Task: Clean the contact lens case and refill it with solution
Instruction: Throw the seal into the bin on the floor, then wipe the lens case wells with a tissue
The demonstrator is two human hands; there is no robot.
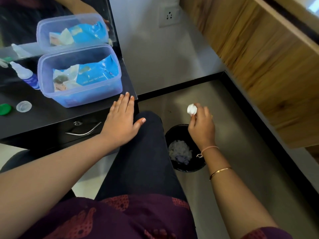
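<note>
1. She sits side-on to the black worktop [51, 114], one knee up between it and a small black bin [189, 168] on the floor.
2. Her right hand [201, 128] is held out above the bin, the fingers pinching a crumpled white tissue ball [192, 109]. From here I can't tell whether it hangs right over the opening or just past the far rim.
3. The bin already holds a heap of crumpled tissue [180, 150].
4. Her left hand [120, 123] lies flat on the corner of the worktop, fingers straight and together, holding nothing, with the thumb out over her knee.
5. What look like the lens case parts sit apart from both hands at the far left of the worktop: a clear cup [23, 106] lying open, and a green lid [4, 109] just beside it, partly cut off by the edge of view. I can't see whether the cup is wet or dry.
6. The solution bottle [25, 75] stands upright with its cap on, behind them and close to a plastic box [82, 99] that holds a blue wipes pack [96, 71].
7. My reading is that the wiping is about finished and this is the throwing-away step.
8. Left to do, as far as I can see: drop the tissue, pick up the bottle, fill the case and close it. Nothing suggests the refill has begun.
</note>
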